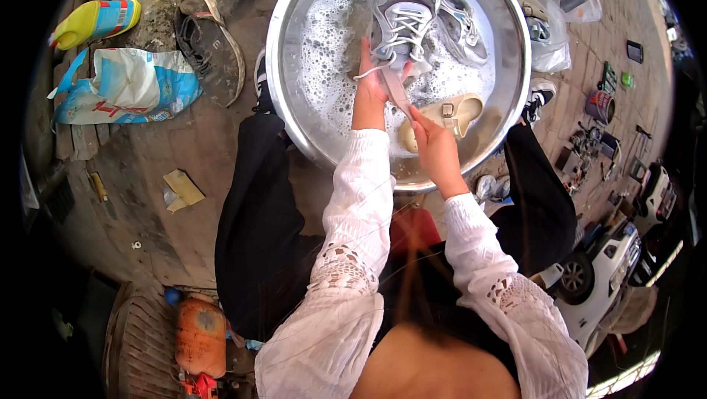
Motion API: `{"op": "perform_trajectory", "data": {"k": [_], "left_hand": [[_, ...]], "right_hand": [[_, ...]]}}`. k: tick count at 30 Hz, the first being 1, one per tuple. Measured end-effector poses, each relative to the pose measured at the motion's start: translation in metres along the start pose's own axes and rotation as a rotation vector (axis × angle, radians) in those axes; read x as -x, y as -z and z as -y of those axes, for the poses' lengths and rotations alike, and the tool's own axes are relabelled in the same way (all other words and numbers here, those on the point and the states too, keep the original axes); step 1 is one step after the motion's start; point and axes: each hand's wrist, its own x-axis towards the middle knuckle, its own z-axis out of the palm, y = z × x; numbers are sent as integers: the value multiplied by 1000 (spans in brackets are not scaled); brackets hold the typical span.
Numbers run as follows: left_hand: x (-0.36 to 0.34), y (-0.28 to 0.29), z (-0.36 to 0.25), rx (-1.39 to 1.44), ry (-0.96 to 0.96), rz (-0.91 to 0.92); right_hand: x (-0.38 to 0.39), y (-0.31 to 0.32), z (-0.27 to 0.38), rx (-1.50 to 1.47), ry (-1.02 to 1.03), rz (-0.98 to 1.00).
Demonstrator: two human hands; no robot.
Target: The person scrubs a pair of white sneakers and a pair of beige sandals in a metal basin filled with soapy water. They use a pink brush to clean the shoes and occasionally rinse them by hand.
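Over a metal basin (276, 67) of sudsy water, my left hand (372, 93) grips a grey-and-white lace-up sneaker (401, 19) near its heel, toe pointing away from me. My right hand (438, 147) pinches the near end of a flat pinkish-beige strip (396, 89). The strip's far end reaches the shoe's opening; whether it is an insole or a tool handle I cannot tell. A second sneaker (462, 34) lies in the foam to the right. Below my right hand's fingers, a cream buckled clog (462, 113) sits partly in the water.
Left of the basin are a dark worn shoe (210, 49), a blue-and-white plastic bag (132, 89) and a yellow bottle (99, 22). Clear plastic bags (552, 38) stand to the right, with a pot (599, 106) and small tools beyond. My knees flank the basin.
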Motion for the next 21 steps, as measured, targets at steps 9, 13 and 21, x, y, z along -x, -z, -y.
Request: {"op": "perform_trajectory", "data": {"k": [9,13,21], "left_hand": [[6,11,-6,-69,-48,-110],[10,5,13,-137,-90,-121],[13,3,6,-288,-97,-178]], "right_hand": [[-5,-8,10,-38,-145,59],[-14,-10,6,-49,-165,27],[-1,-10,4,66,-145,50]]}}
